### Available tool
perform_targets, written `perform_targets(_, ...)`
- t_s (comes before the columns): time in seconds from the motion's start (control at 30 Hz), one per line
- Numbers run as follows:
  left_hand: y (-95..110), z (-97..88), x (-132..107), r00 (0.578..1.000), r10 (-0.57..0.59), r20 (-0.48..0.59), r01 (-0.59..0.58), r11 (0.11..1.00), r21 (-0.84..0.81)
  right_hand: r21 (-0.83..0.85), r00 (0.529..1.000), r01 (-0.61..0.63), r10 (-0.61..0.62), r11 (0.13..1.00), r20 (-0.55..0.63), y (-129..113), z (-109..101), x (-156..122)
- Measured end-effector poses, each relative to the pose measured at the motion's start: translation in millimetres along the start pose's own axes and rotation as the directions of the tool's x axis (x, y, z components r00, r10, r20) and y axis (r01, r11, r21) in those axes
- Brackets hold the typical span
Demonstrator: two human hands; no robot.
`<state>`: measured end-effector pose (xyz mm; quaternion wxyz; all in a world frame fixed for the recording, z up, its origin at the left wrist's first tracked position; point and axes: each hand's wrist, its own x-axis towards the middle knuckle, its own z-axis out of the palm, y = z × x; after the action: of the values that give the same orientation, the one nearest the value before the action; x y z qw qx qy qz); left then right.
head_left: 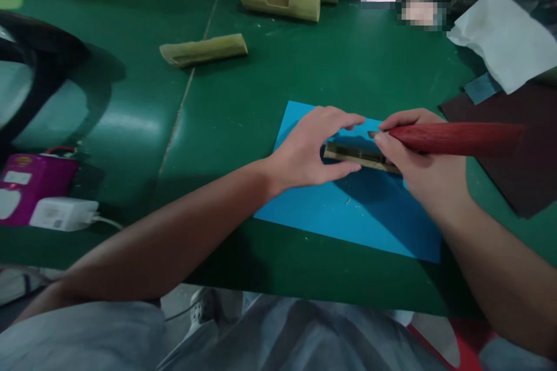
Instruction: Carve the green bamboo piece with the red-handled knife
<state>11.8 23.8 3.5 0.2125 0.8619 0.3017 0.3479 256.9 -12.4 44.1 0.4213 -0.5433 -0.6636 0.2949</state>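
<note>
A short split piece of bamboo lies with its hollow side up on a blue sheet. My left hand is open around its left end, thumb on the near side and fingers on the far side; whether the thumb touches it, I cannot tell. In my right hand is a carving knife with a thick red handle. Its short blade points left, just above the bamboo, whose right end is hidden behind this hand. Small pale shavings are scattered on the blue sheet.
One bamboo piece lies farther back on the green table; several notched bamboo tubes line the back. A crumpled white paper and dark sheets are at right. At left are a purple box and a white plug.
</note>
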Motion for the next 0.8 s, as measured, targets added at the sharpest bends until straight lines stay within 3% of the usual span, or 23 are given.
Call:
perform_targets(0.13, 15.7, -6.7, 1.7, 0.964, 0.206, -0.169, -0.181, 0.972, 0.148, -0.011, 0.999, 0.028, -0.027, 1.000, 0.028, 1.9, 5.1, -4.6)
perform_targets(0.2, 24.9, -6.8, 4.6, 0.917, 0.331, -0.222, -0.281, 0.932, 0.229, -0.027, 0.998, 0.056, -0.055, 0.998, 0.040, 1.7, 8.5, -8.8)
perform_targets(0.4, 49.6, 2.5, 9.9, 0.850, 0.492, -0.190, -0.386, 0.826, 0.410, -0.147, 0.948, 0.316, -0.306, 0.937, 0.085, 1.4, 7.4, -18.1)
perform_targets(0.53, 60.2, 2.5, 8.1, 0.902, 0.386, -0.192, -0.297, 0.880, 0.371, -0.252, 0.956, 0.285, -0.255, 0.925, 0.147, -8.2, 4.5, -19.3)
perform_targets(0.67, 66.2, -5.1, 10.1, 0.941, 0.290, -0.176, -0.218, 0.914, 0.342, -0.227, 0.973, 0.204, -0.172, 0.952, 0.151, -23.7, 1.3, -14.8)
perform_targets(0.73, 64.2, -6.8, 12.5, 0.933, 0.174, -0.314, -0.112, 0.972, 0.205, -0.298, 0.983, 0.172, -0.143, 0.939, 0.119, -27.8, -4.8, -11.8)
perform_targets(0.8, 56.3, -5.6, 14.9, 0.878, -0.038, -0.477, -0.012, 0.995, -0.101, -0.382, 0.985, 0.170, -0.140, 0.909, 0.104, -25.9, -12.7, -9.5)
